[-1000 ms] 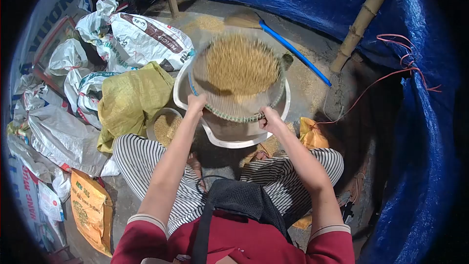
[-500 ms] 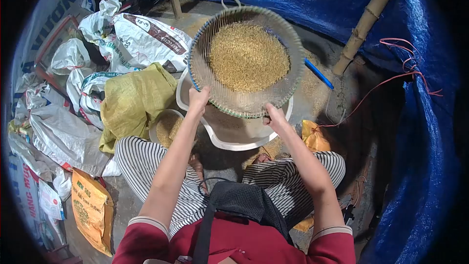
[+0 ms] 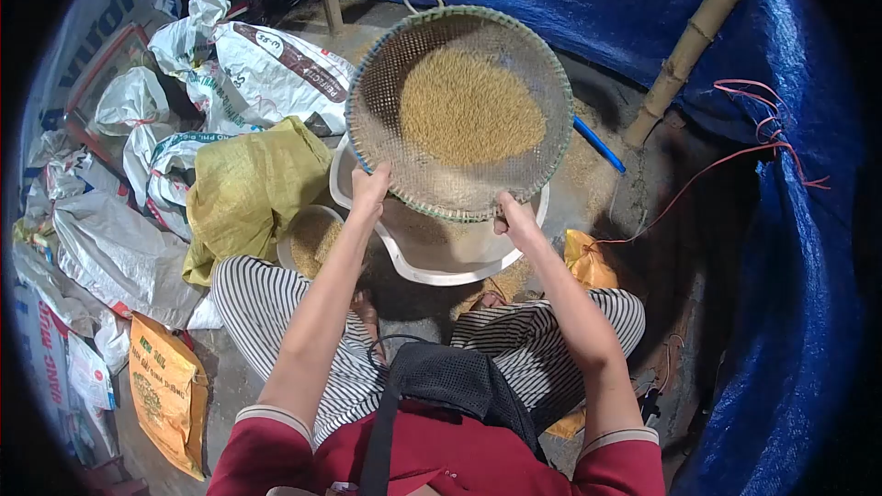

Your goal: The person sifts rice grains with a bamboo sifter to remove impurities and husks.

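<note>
A round woven sieve [image 3: 367,110] with a heap of yellowish grain [image 3: 469,110] in it is held over a large white basin [image 3: 432,274]. My left hand [image 3: 370,191] grips the sieve's rim at its lower left. At the lower right of the same rim, my right hand [image 3: 514,219] is closed on it. The sieve hides most of the basin behind it. Beside the basin, left of my left forearm, a smaller white bowl [image 3: 287,248] holds more grain.
White sacks [image 3: 119,248] and an olive-yellow sack [image 3: 248,184] lie at the left, with an orange bag [image 3: 165,390] below them. A blue stick [image 3: 599,145], a bamboo pole [image 3: 684,55], an orange bag [image 3: 588,262] and pink string [image 3: 684,186] are at the right, near blue tarpaulin [image 3: 781,303].
The grain has spread and slid within the sieve, baring more mesh at the left. The sieve has shifted slightly and its tilt differs a little. Both hands keep their grip.
</note>
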Motion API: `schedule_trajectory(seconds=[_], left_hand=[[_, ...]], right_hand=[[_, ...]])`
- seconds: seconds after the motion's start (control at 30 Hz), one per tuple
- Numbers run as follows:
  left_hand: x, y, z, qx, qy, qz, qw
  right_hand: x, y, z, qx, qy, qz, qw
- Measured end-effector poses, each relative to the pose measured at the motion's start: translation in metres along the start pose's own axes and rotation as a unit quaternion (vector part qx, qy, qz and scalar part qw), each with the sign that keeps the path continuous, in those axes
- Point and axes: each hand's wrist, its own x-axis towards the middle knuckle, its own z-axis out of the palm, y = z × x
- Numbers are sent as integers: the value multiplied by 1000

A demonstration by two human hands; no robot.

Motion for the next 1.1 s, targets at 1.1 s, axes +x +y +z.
schedule_trajectory(seconds=[1.1], left_hand=[[-17, 39, 13, 60, -23, 59, 996]], right_hand=[[-6, 2, 0, 84, -20, 26, 996]])
